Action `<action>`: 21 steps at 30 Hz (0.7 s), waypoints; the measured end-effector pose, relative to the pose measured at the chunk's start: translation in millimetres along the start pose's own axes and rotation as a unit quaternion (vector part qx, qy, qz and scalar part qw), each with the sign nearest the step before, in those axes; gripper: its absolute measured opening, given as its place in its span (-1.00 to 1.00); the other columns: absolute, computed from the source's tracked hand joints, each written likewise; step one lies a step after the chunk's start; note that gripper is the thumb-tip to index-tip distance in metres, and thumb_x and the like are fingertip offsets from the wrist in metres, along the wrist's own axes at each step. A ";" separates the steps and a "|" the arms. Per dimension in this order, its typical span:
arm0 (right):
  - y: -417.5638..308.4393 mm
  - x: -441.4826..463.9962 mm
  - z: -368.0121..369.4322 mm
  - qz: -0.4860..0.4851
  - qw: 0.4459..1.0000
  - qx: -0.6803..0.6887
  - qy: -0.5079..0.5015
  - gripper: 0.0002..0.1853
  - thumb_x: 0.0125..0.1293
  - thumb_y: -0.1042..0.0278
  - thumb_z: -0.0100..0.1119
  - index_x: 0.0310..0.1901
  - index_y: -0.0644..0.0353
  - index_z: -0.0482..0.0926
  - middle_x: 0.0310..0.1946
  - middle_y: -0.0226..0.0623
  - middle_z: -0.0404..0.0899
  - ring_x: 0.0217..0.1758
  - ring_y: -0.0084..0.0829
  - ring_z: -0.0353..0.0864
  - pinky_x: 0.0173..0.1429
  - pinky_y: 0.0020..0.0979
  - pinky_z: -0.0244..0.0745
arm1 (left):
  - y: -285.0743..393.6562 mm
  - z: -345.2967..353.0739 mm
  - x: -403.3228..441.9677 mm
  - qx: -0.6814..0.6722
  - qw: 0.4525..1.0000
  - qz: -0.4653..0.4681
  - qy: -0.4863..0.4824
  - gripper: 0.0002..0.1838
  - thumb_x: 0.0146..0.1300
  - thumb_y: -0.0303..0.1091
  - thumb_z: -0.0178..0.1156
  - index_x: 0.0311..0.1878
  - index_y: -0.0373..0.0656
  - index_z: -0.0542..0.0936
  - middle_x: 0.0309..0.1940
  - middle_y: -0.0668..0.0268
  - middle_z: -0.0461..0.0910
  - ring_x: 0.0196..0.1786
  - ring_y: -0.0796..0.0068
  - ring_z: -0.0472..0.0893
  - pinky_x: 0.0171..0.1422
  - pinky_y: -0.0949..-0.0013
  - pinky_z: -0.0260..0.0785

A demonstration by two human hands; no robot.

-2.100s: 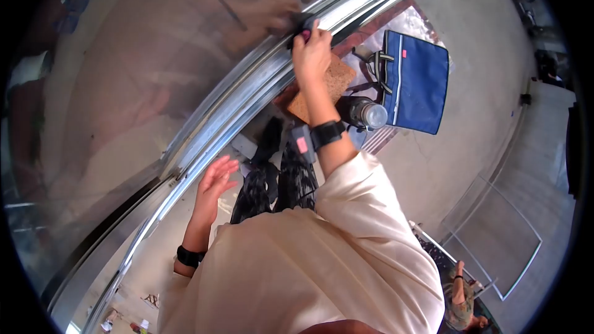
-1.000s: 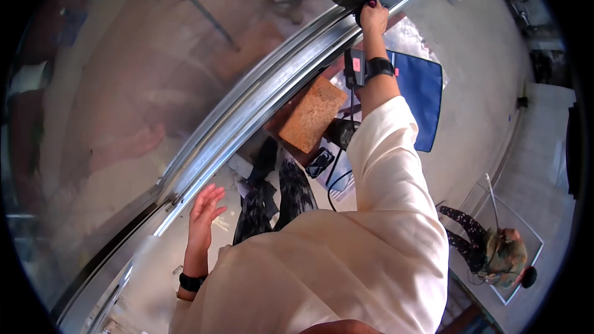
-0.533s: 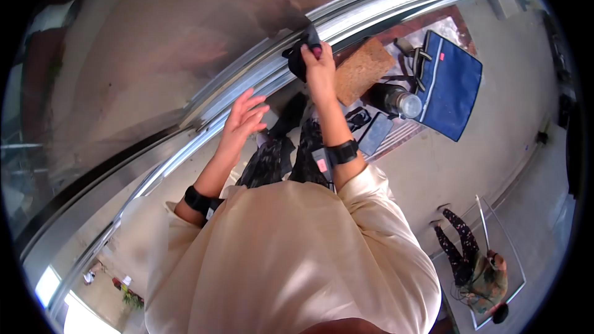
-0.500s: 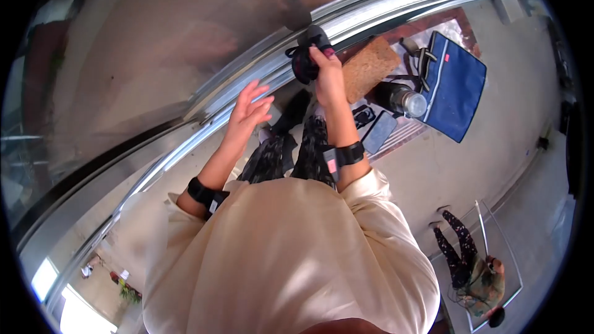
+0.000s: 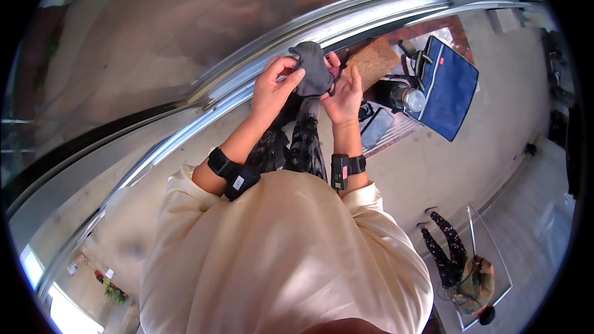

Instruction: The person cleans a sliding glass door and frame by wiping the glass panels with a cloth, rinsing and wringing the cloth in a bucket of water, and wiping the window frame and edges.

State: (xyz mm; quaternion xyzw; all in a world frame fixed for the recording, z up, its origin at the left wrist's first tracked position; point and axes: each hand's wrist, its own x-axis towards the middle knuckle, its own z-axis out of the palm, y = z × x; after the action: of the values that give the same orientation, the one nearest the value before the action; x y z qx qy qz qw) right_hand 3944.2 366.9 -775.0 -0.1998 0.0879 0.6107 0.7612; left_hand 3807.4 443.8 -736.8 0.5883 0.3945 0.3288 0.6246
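Both hands are at a dark grey cloth item [image 5: 312, 73] with black and magenta parts, in front of the metal rail; its exact kind I cannot make out. My left hand [image 5: 270, 91] pinches the cloth's left edge between thumb and fingers. On the other side, my right hand [image 5: 342, 100] is palm up, with the item resting in its partly curled fingers. Some of those fingers are hidden behind the cloth. A brown, rough brick-like block [image 5: 373, 65] lies just beyond my right hand.
A silver metal rail [image 5: 371, 15] runs along a glass pane. To the right are a dark bottle [image 5: 409, 99], a phone [image 5: 377, 127], a small black object [image 5: 365, 111] and a flat blue bag [image 5: 448, 89]. Another person [image 5: 470, 284] sits farther off at lower right.
My left hand, previously apart with spread fingers, has moved up and right to grip the cloth. The item now shows its grey side, and my right hand has turned palm up and lowered slightly.
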 end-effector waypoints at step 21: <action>-74.9 143.3 9.9 -0.439 0.576 -0.605 0.331 -0.51 0.35 0.19 0.04 0.25 0.19 0.32 -0.07 0.07 0.31 -0.01 0.00 0.41 0.12 -0.22 0.32 | -1.7 -51.2 -48.5 0.138 0.987 -0.077 0.036 -0.74 0.26 -0.49 0.12 0.02 -0.18 0.48 -0.04 0.35 0.47 -0.09 0.61 0.51 -0.19 0.57 0.43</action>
State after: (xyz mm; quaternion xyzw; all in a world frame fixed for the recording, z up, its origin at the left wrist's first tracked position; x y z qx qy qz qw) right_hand 4049.5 486.1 -805.4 -0.8164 -0.1552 0.0044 0.5562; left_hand 3739.4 425.5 -733.2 0.6246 0.5027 0.2432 0.5460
